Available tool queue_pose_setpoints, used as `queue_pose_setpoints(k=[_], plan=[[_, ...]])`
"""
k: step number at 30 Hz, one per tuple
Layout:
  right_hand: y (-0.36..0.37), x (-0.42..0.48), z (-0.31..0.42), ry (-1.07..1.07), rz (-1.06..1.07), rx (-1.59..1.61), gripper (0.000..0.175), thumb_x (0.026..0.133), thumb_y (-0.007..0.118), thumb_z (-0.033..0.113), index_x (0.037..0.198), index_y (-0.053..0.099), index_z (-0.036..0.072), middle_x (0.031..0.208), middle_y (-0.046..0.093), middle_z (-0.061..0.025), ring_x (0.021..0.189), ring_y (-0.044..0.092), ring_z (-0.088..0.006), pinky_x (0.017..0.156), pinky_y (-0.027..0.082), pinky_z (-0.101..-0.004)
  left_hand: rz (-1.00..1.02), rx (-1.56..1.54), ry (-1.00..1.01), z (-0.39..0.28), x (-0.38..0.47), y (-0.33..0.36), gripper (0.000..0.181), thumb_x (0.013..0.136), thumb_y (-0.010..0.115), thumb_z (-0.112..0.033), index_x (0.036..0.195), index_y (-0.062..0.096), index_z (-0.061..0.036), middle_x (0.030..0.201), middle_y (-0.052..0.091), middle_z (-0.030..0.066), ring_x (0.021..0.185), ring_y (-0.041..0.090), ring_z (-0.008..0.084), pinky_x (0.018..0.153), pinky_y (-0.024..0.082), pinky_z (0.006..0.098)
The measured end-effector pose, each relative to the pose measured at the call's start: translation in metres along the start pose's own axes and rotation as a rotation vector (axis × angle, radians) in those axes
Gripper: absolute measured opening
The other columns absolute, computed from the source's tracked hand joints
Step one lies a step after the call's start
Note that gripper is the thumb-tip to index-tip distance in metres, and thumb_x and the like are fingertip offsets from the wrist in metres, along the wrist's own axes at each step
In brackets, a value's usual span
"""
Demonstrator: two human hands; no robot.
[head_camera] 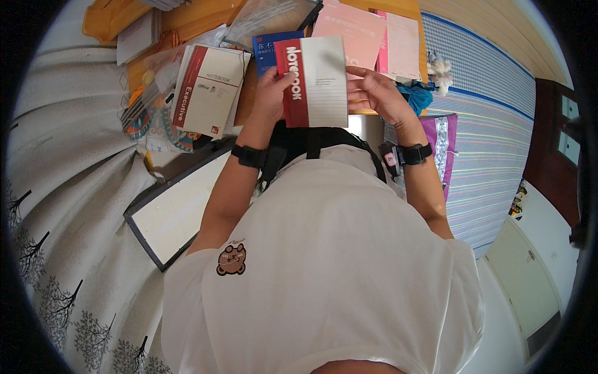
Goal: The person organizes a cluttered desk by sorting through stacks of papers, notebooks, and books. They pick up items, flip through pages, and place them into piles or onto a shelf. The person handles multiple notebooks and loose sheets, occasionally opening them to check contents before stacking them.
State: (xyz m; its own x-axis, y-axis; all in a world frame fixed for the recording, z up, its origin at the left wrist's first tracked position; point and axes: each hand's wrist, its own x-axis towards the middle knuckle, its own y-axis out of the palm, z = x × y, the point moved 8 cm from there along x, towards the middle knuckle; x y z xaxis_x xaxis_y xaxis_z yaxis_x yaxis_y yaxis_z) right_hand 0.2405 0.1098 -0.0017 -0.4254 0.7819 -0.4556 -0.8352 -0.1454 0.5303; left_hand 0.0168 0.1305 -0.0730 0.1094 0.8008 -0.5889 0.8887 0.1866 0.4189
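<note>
A red and white notebook (325, 84) is held up near the front edge of the wooden desk. My left hand (274, 91) grips its left edge, thumb on the red band of the cover. At its right edge is my right hand (373, 91), fingers apart and partly behind the notebook; whether they press on it is unclear. Behind the notebook lies a dark blue book (264, 55), partly covered. A pink book (350, 28) and a light pink notebook (402, 46) lie farther right. To the left is a stack of notebooks with a cream and red one (208, 93) on top.
A clear plastic bag (261, 21) lies at the desk's back. Another bag with patterned items (161, 124) sits at the left corner. Teal cloth (416, 98) is by the right edge, beside a bed with a striped sheet (486, 154). A pale curtain (74, 140) hangs left.
</note>
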Motion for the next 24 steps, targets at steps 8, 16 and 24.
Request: queue_pose_setpoints(k=[8,16,24], plan=[[-0.062,-0.001,-0.047,0.161,-0.316,-0.148,0.043,0.095,0.065,0.013,0.134,0.055,-0.003,0.097,0.067,-0.0027,0.076,0.062,-0.0082,0.066,0.053,-0.0215,0.239,0.073,-0.135,0.009,-0.012,-0.002,0.026,0.097,0.058,-0.004,0.122,0.063,-0.001,0.114,0.068,0.0103,0.1,0.066,0.0185,0.092,0.053,0.0338],[-0.115,-0.006,-0.027,-0.122,-0.552,-0.192,0.029,0.095,0.065,0.01,0.123,0.066,0.003,0.091,0.068,0.002,0.074,0.058,-0.0063,0.063,0.045,-0.0203,-0.251,0.447,0.18,0.004,0.031,-0.078,0.036,0.091,0.066,-0.011,0.123,0.061,0.0029,0.112,0.068,0.0143,0.102,0.067,0.0263,0.092,0.052,0.0368],[-0.157,-0.032,-0.008,-0.192,-0.849,-0.348,0.038,0.094,0.065,0.005,0.129,0.057,-0.006,0.102,0.069,-0.008,0.084,0.065,-0.012,0.073,0.051,-0.0228,-0.502,1.204,0.262,-0.008,0.058,-0.099,0.044,0.081,0.077,-0.023,0.112,0.064,0.0049,0.108,0.067,0.0244,0.102,0.064,0.0417,0.087,0.051,0.0496]])
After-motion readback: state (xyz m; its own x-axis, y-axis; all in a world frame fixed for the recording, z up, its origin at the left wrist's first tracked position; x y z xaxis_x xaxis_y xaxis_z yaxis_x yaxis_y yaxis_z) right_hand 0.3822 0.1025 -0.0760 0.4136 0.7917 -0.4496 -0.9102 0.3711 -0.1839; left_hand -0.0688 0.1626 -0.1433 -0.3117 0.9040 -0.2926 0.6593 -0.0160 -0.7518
